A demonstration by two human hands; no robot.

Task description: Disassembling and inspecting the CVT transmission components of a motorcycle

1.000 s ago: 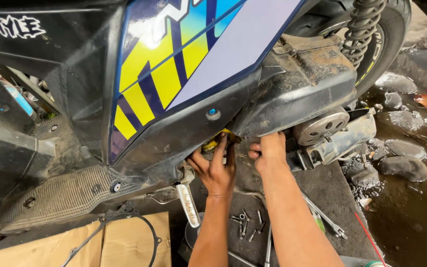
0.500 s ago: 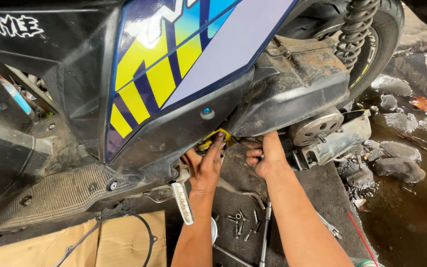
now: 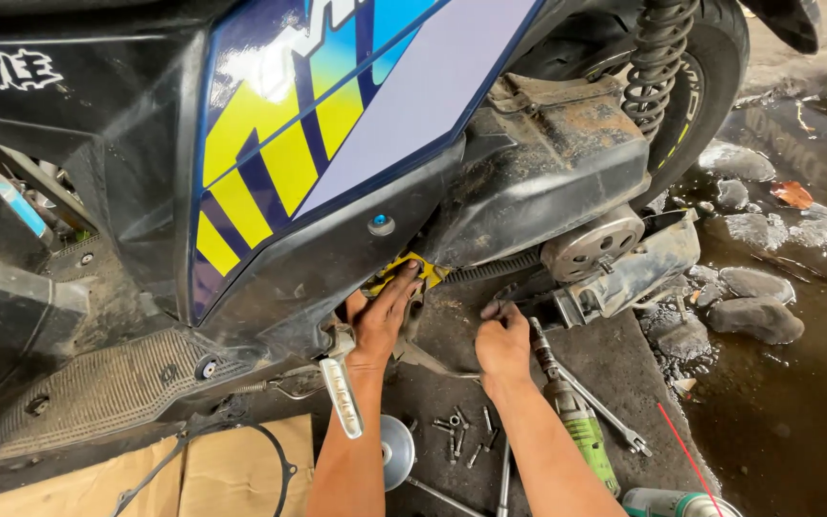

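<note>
On the far left a sheet of cardboard [image 3: 232, 460] lies on the floor with a thin black gasket [image 3: 270, 450] looped over it — judging by that, a cover is already off this scooter [image 3: 337, 124]. My left hand [image 3: 382, 316] is pushed up under the dark side panel, fingers spread and pressing on a yellow part [image 3: 412, 266] tucked in the gap beneath the bodywork; it grips nothing that I can see. That yellow piece is mostly hidden, only a bright corner showing between the panel and the grimy engine case [image 3: 557, 163]. Below my forearm a round metal disc [image 3: 396, 450] and a scatter of loose bolts [image 3: 466, 436] sit on the concrete, so I'd say the taking-apart is largely done and the work inside the gap is what remains. My right hand [image 3: 503, 340] is curled loosely, knuckles up, near the engine's underside — whether it holds anything I cannot tell. Just beside it lie a green-handled tool [image 3: 581, 431] and a spanner [image 3: 605, 416].
</note>
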